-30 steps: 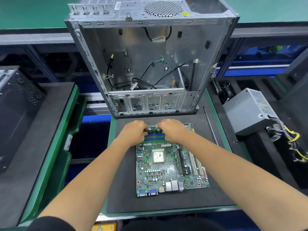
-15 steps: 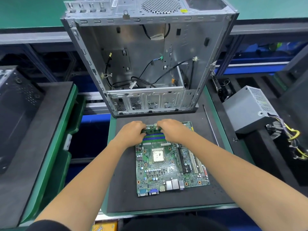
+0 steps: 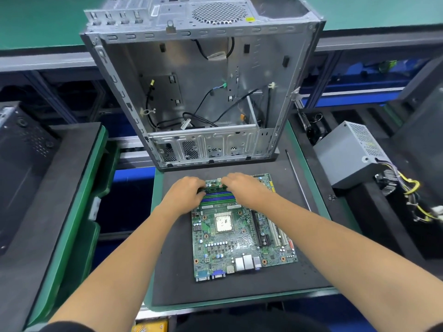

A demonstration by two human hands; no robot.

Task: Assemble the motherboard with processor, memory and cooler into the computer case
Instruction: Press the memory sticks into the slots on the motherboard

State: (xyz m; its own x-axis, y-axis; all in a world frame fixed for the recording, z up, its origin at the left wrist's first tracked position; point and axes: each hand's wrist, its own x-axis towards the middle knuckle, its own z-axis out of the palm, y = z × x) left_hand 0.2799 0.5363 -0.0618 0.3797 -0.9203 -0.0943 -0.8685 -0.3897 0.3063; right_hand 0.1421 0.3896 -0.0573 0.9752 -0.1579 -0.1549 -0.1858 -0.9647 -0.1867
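Hands on the memory stick [image 3: 215, 185] at the motherboard's [image 3: 242, 238] far edge.
Your left hand [image 3: 185, 194] and right hand [image 3: 242, 189], fingers curled, press its ends; the stick runs left-right above the blue slots [image 3: 218, 197]. The board's ports point near, on the black mat [image 3: 172, 271] before the open case [image 3: 203, 92]. Little has changed since earlier.
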